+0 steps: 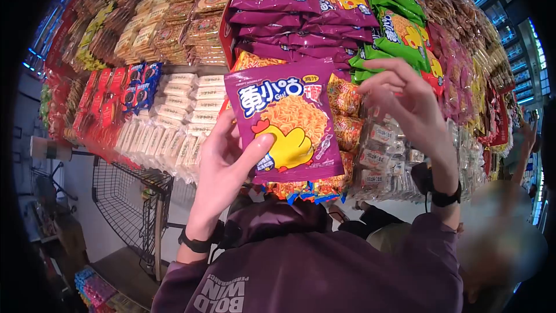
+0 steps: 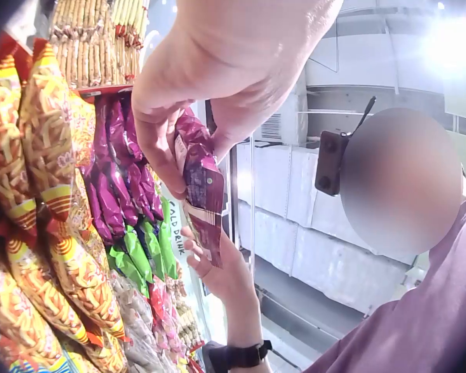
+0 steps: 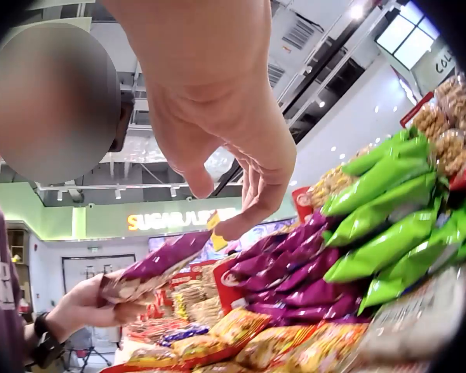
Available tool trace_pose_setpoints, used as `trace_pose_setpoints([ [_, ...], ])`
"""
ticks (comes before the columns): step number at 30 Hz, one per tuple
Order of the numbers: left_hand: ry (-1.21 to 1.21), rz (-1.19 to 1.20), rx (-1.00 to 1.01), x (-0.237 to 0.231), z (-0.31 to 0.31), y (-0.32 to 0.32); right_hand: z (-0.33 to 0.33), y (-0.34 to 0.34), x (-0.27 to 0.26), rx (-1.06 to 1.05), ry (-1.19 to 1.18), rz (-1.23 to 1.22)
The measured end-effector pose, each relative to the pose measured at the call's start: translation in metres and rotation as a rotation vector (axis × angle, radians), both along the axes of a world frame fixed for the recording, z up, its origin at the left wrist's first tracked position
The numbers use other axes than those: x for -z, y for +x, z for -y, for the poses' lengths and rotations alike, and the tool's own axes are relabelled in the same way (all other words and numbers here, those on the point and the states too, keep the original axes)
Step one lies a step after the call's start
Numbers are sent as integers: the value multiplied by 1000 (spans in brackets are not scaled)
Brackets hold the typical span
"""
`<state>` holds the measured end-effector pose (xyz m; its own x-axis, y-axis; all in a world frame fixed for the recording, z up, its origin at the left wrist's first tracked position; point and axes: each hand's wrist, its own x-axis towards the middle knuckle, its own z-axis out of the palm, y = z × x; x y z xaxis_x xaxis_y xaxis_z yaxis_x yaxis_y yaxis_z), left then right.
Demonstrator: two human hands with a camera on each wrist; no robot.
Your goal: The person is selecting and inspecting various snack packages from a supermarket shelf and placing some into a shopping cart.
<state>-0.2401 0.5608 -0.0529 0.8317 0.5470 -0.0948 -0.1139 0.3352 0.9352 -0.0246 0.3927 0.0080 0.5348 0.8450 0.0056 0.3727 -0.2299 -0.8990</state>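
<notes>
My left hand (image 1: 229,153) grips a purple snack bag (image 1: 292,124), thumb laid across its front and fingers behind. The front carries white lettering, crispy noodles and a yellow cartoon chick. My right hand (image 1: 408,95) is raised to the right of the bag, its fingers loosely bent and holding nothing. Seen from the left wrist, the bag (image 2: 202,186) is edge-on below the left hand (image 2: 210,78). In the right wrist view, the right hand (image 3: 225,132) hangs over the bag's (image 3: 167,260) upper corner, fingertips close to it.
Matching purple bags (image 1: 278,20) are stacked behind, beside green bags (image 1: 399,32). White-wrapped snacks (image 1: 174,116) and red packets (image 1: 104,93) fill the display to the left. A wire cart (image 1: 124,188) stands lower left. Another person (image 1: 501,237) is at the right.
</notes>
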Motion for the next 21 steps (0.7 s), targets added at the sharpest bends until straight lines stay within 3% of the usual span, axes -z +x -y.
trace_pose_setpoints([
  [3,5,-1,55,-5,5,9,-6,-27,21,4,92,-348],
  [8,133,3,112,-4,13,16,-2,-42,47,-25,97,-317],
  [10,145,32,106,0,14,17,-3,-50,48,-5,213,-468],
  [16,102,-15,106,1,11,12,-4,-62,40,47,191,-529],
  [21,276,-6,67,15,4,5,-2,-56,49,-80,199,-220],
])
